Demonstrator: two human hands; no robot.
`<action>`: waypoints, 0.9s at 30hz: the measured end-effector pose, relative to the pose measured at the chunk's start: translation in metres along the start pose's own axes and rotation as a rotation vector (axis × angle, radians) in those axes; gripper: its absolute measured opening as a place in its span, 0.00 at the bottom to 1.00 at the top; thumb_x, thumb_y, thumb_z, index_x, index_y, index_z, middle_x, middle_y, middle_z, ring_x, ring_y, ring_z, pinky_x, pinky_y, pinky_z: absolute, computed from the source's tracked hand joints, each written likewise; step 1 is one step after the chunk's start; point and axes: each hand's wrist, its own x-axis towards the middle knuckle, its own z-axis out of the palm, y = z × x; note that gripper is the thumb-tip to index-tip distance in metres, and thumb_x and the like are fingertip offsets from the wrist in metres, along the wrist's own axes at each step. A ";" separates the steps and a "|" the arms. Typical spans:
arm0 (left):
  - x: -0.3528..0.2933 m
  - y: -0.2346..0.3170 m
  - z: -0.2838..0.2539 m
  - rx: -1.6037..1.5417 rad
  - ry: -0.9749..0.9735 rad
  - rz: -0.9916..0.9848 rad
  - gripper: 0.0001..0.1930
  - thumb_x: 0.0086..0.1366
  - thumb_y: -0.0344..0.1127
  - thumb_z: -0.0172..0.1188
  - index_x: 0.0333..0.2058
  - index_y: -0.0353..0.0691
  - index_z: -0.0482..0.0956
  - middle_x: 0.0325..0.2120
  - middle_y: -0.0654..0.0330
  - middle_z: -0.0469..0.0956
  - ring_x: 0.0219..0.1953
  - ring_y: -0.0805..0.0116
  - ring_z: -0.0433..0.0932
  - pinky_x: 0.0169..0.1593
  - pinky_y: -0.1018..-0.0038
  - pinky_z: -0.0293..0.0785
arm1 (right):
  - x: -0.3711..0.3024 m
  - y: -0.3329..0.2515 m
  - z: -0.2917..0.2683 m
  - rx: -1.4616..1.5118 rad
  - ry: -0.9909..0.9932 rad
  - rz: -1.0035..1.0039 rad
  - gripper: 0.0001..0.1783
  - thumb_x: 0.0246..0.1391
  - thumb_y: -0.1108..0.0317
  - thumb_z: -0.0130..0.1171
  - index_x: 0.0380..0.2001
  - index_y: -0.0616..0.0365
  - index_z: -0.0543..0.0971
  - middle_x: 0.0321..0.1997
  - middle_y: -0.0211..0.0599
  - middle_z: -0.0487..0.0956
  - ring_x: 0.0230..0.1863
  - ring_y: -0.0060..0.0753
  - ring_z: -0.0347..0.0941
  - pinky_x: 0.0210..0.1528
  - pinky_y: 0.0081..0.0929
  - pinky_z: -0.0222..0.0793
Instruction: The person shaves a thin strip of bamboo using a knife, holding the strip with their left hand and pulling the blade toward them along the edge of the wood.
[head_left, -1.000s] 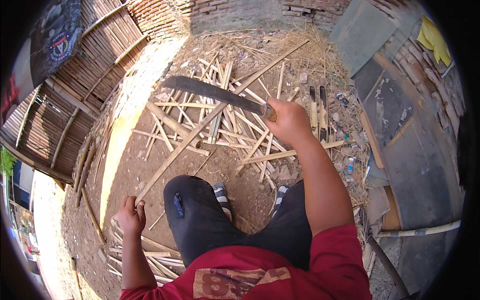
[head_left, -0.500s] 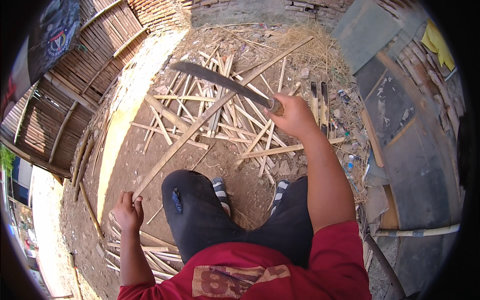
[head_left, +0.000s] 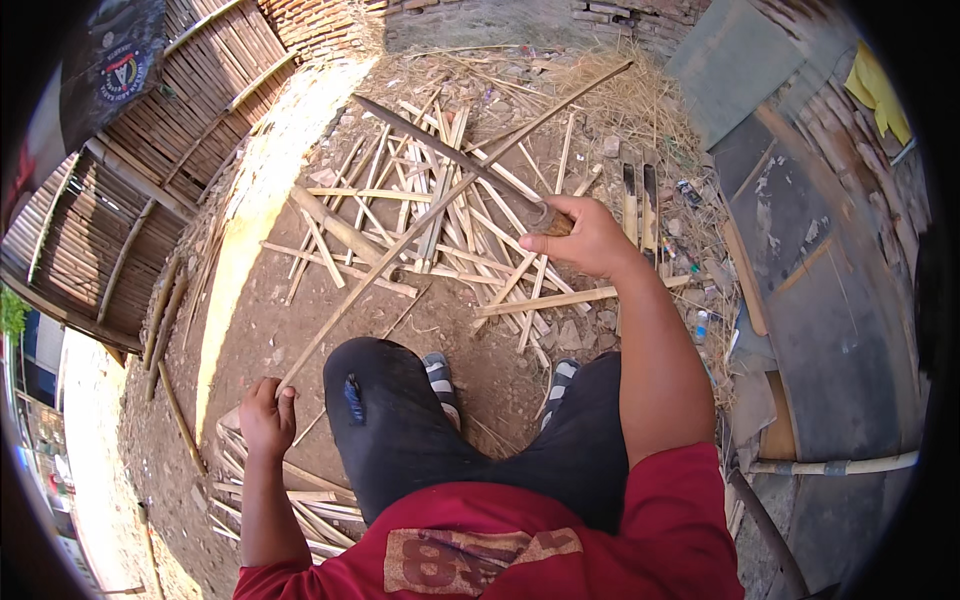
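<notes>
My left hand point(head_left: 267, 418) is closed around the near end of a long bamboo strip point(head_left: 400, 246), which slants up and away to the far right. In my right hand point(head_left: 585, 240) is the wooden handle of a machete point(head_left: 440, 147). Its dark blade points to the far left and is seen almost edge-on. In the picture the blade crosses over the strip near its middle; whether they touch I cannot tell. The strip also shows a narrow side.
Split bamboo strips point(head_left: 430, 220) lie in a loose pile on the dirt ahead, beside a thicker bamboo pole point(head_left: 340, 222). More strips point(head_left: 320, 515) lie by my left side. Dark boards point(head_left: 840, 330) lean at the right. A slatted bamboo wall point(head_left: 215, 90) stands at left.
My right wrist has rolled, turning the machete blade from broad side to nearly edge-on. The bamboo strip has turned to a narrower side, and my left hand has shifted slightly right.
</notes>
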 end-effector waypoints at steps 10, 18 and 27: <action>0.001 0.003 0.006 -0.005 0.001 -0.067 0.18 0.71 0.47 0.57 0.35 0.35 0.79 0.26 0.47 0.77 0.29 0.40 0.77 0.32 0.55 0.72 | 0.010 0.011 0.019 0.053 0.067 0.079 0.26 0.53 0.56 0.75 0.45 0.65 0.79 0.34 0.33 0.82 0.30 0.25 0.77 0.35 0.26 0.74; 0.001 0.001 0.006 0.011 0.021 -0.054 0.16 0.71 0.45 0.58 0.35 0.36 0.79 0.26 0.47 0.77 0.29 0.40 0.77 0.33 0.54 0.72 | 0.004 0.008 0.006 0.366 -0.155 0.303 0.26 0.53 0.58 0.73 0.49 0.61 0.77 0.26 0.29 0.75 0.19 0.18 0.68 0.19 0.19 0.61; -0.002 0.007 0.005 -0.022 -0.035 -0.127 0.15 0.71 0.43 0.55 0.35 0.33 0.79 0.28 0.42 0.76 0.31 0.35 0.76 0.35 0.52 0.70 | 0.001 0.002 0.006 0.539 -0.131 0.271 0.16 0.55 0.67 0.72 0.36 0.56 0.72 0.22 0.22 0.71 0.15 0.12 0.62 0.23 0.19 0.68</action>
